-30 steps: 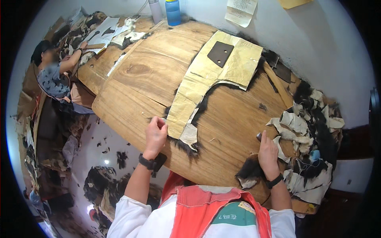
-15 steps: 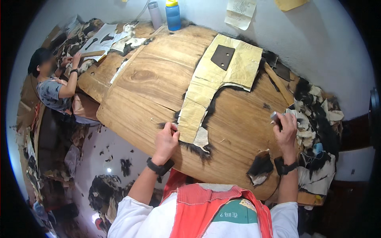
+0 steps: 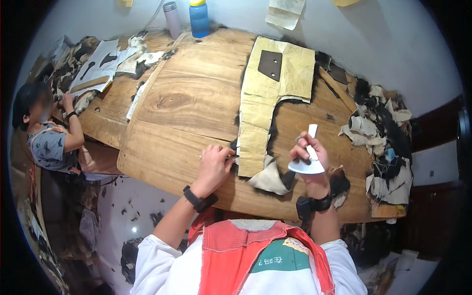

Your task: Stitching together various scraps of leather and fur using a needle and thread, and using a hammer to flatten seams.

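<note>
A yellow paper pattern [image 3: 255, 118], shaped like a trouser leg, lies on a dark fur pelt [image 3: 270, 179] whose pale skin side shows at the near right, where a corner is folded over. At the pattern's near left edge, my left hand [image 3: 214, 166] has its fingers closed on the fur pelt's margin. Just right of the folded corner, my right hand [image 3: 322, 153] is raised and grips a pale knife [image 3: 306, 168] with a fan-shaped blade and a straight handle. A dark brown plate with two holes [image 3: 269, 70] rests on the far part of the pattern.
A wooden strip [image 3: 338, 91] and heaped fur scraps [image 3: 376, 132] lie along the right side. A dark scrap [image 3: 339, 183] sits beyond my right wrist. A blue bottle [image 3: 199, 20] and a grey tumbler [image 3: 172, 20] stand at the back wall. Another person [image 3: 49, 137] works at the far left.
My right hand has come left from the scrap heap toward the pattern, turning so the knife blade shows. The near right pelt corner now lies folded farther out. The whole view has shifted slightly.
</note>
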`<state>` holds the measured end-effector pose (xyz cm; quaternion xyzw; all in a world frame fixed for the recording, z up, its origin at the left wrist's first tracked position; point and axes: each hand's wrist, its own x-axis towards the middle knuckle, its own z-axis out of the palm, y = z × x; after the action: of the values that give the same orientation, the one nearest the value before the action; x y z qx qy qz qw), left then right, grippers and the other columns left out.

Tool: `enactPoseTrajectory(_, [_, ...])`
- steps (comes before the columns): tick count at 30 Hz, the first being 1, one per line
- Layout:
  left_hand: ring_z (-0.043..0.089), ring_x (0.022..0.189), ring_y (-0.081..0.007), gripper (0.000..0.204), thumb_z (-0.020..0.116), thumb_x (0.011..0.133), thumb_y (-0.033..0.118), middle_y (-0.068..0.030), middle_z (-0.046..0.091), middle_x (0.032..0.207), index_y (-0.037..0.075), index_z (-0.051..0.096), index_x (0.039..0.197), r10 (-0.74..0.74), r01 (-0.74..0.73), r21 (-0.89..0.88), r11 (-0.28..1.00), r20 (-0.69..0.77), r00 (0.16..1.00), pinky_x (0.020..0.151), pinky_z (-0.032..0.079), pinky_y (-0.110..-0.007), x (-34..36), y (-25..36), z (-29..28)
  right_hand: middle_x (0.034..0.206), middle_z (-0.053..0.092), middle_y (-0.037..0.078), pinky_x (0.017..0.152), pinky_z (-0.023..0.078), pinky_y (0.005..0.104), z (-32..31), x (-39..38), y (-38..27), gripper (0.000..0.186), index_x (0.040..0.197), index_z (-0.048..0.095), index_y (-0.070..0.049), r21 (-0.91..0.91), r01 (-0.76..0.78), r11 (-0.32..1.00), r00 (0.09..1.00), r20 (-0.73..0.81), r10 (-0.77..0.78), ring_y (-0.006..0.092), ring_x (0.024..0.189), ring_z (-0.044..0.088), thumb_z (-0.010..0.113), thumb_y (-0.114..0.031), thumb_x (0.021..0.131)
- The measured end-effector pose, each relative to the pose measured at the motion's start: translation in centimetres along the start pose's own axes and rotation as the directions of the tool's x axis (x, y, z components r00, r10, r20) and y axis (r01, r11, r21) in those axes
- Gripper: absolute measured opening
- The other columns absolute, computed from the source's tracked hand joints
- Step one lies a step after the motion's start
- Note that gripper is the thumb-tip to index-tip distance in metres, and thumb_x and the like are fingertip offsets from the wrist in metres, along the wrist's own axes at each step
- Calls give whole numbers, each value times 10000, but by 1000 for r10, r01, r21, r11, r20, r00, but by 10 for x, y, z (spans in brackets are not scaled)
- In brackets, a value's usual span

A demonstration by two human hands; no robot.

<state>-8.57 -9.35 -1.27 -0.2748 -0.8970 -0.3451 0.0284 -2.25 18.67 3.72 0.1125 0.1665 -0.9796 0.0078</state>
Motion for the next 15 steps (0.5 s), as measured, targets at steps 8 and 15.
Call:
enactPoseTrajectory(8, [557, 891, -277, 139, 742, 775, 166, -66, 641, 845, 80, 670, 856, 17, -12, -30, 999, 169, 985, 817, 363, -401, 11, -14, -4, 1103, 628, 143, 868, 492, 389, 17, 3, 71, 316, 1019, 624, -63, -210, 194, 958, 979, -25, -203, 252, 961, 637, 437, -317, 1020])
enactPoseTrajectory(15, [579, 895, -272, 148, 754, 765, 178, -64, 678, 843, 80, 680, 847, 18, 3, -91, 996, 224, 974, 826, 355, -401, 17, -22, -6, 970, 648, 113, 807, 474, 320, 13, 21, 147, 300, 1133, 593, 9, -990, 34, 140, 937, -17, -348, 184, 891, 614, 419, -181, 980])
